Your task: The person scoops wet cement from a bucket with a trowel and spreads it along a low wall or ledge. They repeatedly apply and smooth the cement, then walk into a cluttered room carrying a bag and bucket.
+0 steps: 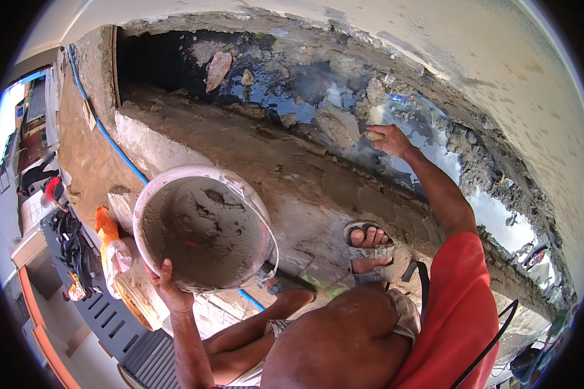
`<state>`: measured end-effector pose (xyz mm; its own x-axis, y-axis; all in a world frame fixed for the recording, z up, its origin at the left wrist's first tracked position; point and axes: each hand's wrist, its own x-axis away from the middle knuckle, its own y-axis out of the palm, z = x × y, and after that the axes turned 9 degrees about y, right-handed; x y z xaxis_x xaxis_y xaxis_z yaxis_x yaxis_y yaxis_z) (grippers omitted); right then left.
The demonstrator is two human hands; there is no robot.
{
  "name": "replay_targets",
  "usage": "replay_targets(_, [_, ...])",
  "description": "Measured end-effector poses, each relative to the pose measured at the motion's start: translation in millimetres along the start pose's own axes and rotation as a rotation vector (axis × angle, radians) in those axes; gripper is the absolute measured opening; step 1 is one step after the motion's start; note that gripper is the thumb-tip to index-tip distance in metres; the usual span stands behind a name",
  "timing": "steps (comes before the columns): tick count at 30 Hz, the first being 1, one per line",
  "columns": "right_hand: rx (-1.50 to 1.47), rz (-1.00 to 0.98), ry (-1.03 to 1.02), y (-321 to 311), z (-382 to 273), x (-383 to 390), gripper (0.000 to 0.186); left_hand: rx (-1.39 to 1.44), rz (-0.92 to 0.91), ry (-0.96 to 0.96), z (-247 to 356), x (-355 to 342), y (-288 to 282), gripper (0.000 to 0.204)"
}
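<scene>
Red sleeve [457,292] seen nearest. Mortar bucket [188,170] stood beside muddy ledge [292,168], rim clasped by left hand [170,292]; judged heavy, stiff-walled, best lifted by handle [276,253]. Tan lump [373,135], kind unclear, pinched in right hand [392,141] over waterlogged trench [272,102]; probably gritty, best gripped by sides.

A blue hose [121,152] curves across brown ground [81,162].
</scene>
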<state>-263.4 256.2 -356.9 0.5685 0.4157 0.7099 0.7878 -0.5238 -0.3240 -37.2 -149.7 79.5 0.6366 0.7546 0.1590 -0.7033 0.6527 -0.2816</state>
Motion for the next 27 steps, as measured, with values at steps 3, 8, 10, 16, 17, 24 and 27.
replay_targets(3, [-0.02, -0.001, -0.037, 23, 4, -29, 0.052, 0.003, 0.007, 0.005, 0, 3, 3, 0.06])
replay_targets(8, [0.454, -0.007, -0.213, 75, -9, -33, 0.053, 0.03, 0.0, 0.003, -1, 5, 2, 0.061])
replay_targets(10, [0.34, -0.045, -0.173, 82, -18, -23, 0.053, 0.006, 0.036, -0.008, -2, 5, 0, 0.061])
replay_targets(16, [0.533, 0.096, -0.43, 62, -44, 1, 0.059, 0.047, 0.052, -0.026, -5, 5, -1, 0.062])
replay_targets(17, [0.553, 0.078, -0.424, 60, -48, 4, 0.06, 0.053, 0.049, -0.023, -5, 5, -1, 0.062])
replay_targets(24, [0.61, 0.096, -0.39, 56, -76, 51, 0.061, 0.05, 0.043, -0.033, -4, 3, -1, 0.06])
replay_targets(27, [0.632, 0.094, -0.426, 50, -89, 72, 0.06, 0.052, 0.038, -0.034, -5, -1, -3, 0.058])
